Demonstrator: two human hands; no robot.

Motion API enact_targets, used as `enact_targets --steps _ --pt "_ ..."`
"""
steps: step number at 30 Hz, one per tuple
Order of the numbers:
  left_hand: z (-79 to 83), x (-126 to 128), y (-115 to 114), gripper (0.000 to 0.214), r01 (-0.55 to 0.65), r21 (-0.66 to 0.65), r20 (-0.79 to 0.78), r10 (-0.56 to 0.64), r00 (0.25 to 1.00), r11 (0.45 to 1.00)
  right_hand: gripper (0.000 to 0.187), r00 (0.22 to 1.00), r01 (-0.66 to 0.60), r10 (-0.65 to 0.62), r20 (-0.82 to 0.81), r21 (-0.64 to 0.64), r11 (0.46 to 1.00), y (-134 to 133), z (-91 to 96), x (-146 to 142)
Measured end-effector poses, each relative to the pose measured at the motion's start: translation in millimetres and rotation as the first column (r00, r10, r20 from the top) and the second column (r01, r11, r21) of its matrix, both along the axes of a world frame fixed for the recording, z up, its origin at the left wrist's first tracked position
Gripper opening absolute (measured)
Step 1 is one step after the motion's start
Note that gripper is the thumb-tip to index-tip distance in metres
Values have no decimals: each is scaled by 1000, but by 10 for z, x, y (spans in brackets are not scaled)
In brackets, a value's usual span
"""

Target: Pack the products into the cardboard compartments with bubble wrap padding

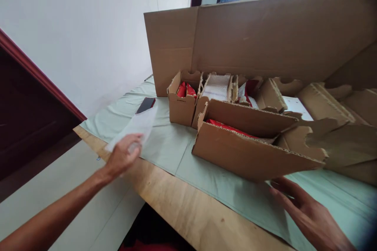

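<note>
My left hand (pixel 125 155) is closed on a translucent white plastic sleeve (pixel 141 125), slightly blurred, over the near left edge of the table. In front of me a long cardboard box (pixel 247 157) stands open at the top, with a red packet (pixel 229 127) lying inside. My right hand (pixel 306 208) is beside the lower right corner of this box, its fingers apart; whether the fingertips touch the cardboard I cannot tell.
Behind stands a row of cardboard bins: one with red packets (pixel 186 90), one with clear plastic sleeves (pixel 217 86), another with a white card (pixel 297 108). A tall cardboard panel (pixel 259 39) backs them. A dark phone (pixel 146 105) lies on the green cloth (pixel 176 145). The wooden table edge (pixel 176 200) is nearest me.
</note>
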State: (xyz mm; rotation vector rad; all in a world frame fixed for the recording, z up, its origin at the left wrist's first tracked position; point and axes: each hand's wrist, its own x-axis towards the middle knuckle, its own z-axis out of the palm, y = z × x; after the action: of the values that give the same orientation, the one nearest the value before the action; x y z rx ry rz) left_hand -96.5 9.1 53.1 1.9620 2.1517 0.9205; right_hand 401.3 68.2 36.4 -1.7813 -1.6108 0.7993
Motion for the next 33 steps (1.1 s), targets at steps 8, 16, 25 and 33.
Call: enact_targets --steps 8,16,25,33 --pt "-377 1008 -913 31 806 119 -48 -808 587 579 47 860 -439 353 369 181 880 -882 -122 -176" --pt "-368 905 -997 33 870 10 -74 -867 492 493 78 769 -618 430 472 379 689 -1130 -287 -736" --pt "-311 730 -946 57 707 1 203 -693 692 707 20 778 -617 626 51 252 746 -1094 -198 -755" --pt "-364 916 -537 21 410 -120 181 -386 905 904 29 954 -277 242 175 214 937 -1067 -275 -901"
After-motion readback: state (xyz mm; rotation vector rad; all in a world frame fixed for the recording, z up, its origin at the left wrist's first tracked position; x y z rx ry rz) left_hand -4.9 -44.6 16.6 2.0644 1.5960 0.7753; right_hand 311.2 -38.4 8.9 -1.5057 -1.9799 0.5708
